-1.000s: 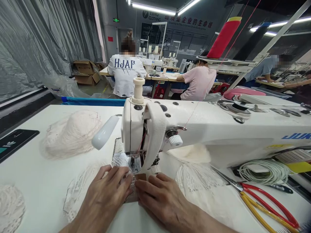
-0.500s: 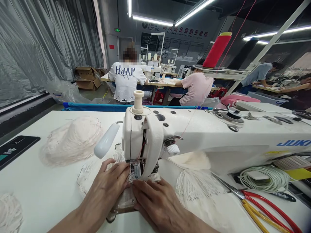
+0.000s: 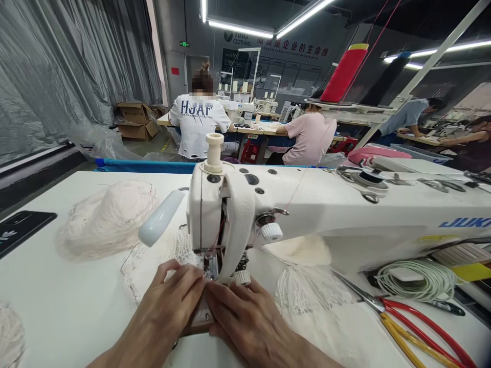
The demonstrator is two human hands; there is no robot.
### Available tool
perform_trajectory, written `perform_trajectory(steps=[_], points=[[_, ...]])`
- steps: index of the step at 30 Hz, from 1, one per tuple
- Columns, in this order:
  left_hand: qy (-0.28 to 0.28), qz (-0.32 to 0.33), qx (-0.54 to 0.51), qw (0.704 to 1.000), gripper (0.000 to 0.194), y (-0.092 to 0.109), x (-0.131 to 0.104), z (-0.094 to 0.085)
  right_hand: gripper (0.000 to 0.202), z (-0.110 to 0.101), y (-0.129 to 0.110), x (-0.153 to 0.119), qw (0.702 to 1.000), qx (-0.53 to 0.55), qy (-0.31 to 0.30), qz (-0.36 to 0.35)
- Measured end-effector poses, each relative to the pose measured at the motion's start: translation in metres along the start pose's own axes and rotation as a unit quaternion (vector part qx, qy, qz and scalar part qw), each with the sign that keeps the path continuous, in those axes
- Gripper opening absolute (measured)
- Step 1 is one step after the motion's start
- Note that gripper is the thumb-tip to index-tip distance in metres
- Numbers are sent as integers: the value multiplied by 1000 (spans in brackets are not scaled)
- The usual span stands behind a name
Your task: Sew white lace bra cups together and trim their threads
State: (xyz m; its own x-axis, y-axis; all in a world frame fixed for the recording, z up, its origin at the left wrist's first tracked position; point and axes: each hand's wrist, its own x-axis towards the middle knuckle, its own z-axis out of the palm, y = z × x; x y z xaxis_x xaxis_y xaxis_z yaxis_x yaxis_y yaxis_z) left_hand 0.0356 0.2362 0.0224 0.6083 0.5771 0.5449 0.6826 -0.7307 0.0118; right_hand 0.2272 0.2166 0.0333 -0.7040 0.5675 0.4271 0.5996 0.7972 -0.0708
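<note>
A white sewing machine [image 3: 307, 197] stands across the table, its presser foot [image 3: 209, 267] down by my fingertips. White lace fabric [image 3: 183, 246] emerges behind and left of the foot and spreads over the tabletop. At the left of the foot, my left hand [image 3: 169, 299] is closed, fingertips pressed together on the lace edge. Just in front of the foot, my right hand [image 3: 247, 314] has its fingers curled and pinched at the same edge, touching the left fingertips. Most of the gripped lace is hidden beneath my fingers.
Pale lace pieces [image 3: 111, 217] are heaped at left, near a black phone [image 3: 25, 230]. More fringed lace [image 3: 307, 286] lies under the machine arm. At right are red-and-yellow-handled scissors [image 3: 406, 327] and coiled cord [image 3: 416, 281]. People sit at machines beyond.
The view has shifted slightly. Both hands stay at the presser foot, with small finger movements. More of the lace shows behind and left of the foot.
</note>
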Motion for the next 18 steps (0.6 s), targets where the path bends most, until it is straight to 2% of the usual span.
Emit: perform_trajectory(steps=[6,9,18], points=[[25,23,-8,999,38,0,1,2,23,1,0,-1,999,7,32,-21],[34,29,14,999,40,1,5,-1,22,0,0,0,999,9,27,-17],[41,35,1,999,35,-1,-2,2,28,1,2,0,1000,13,23,-17]])
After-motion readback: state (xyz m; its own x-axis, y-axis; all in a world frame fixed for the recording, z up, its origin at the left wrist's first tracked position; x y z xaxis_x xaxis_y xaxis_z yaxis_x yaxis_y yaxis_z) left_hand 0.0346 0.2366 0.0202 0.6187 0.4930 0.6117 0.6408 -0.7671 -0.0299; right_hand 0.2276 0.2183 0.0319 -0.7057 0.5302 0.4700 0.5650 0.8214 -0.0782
